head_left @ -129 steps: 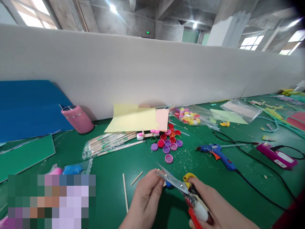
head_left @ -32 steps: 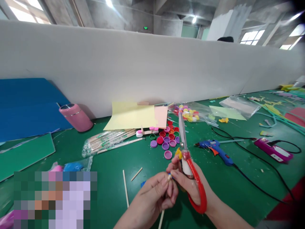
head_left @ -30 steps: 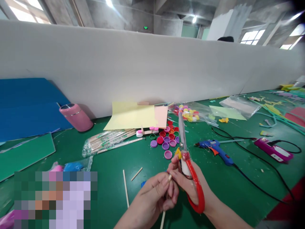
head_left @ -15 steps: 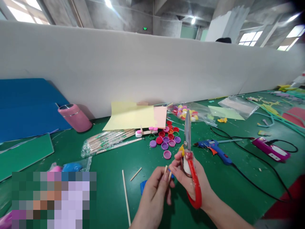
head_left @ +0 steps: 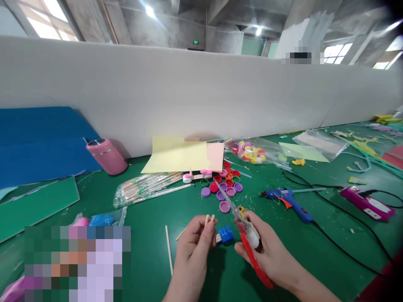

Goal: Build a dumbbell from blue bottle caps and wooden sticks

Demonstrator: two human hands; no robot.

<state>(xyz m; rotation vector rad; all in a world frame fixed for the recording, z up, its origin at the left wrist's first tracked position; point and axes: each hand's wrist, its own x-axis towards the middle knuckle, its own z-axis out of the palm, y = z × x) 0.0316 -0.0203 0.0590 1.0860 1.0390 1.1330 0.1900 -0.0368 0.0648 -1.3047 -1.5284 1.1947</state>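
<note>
Two short wooden sticks (head_left: 210, 219) poke up from the pinch of my left hand (head_left: 195, 251). Just right of its fingers is a blue piece (head_left: 225, 234) with pale sticks coming out of its left side. Red-handled scissors (head_left: 252, 251) are in my right hand (head_left: 267, 247), their blades pointing up and left towards the caps. A white and yellow item (head_left: 252, 233) is also in that hand, partly hidden by the scissors. Coloured bottle caps (head_left: 224, 206) lie beyond both hands. One long stick (head_left: 169, 250) lies left of my left hand.
A blue glue gun (head_left: 288, 200) with a black cord and a purple power strip (head_left: 367, 203) are at the right. Bagged sticks (head_left: 147, 188), yellow paper (head_left: 179, 156) and a pink cup (head_left: 107, 157) stand or lie farther back. A white partition (head_left: 189, 92) runs behind the table.
My hands have moved apart. The scissors have tilted from upright to pointing up-left and lowered. The blue piece beside my left hand now shows more fully. The view has shifted slightly.
</note>
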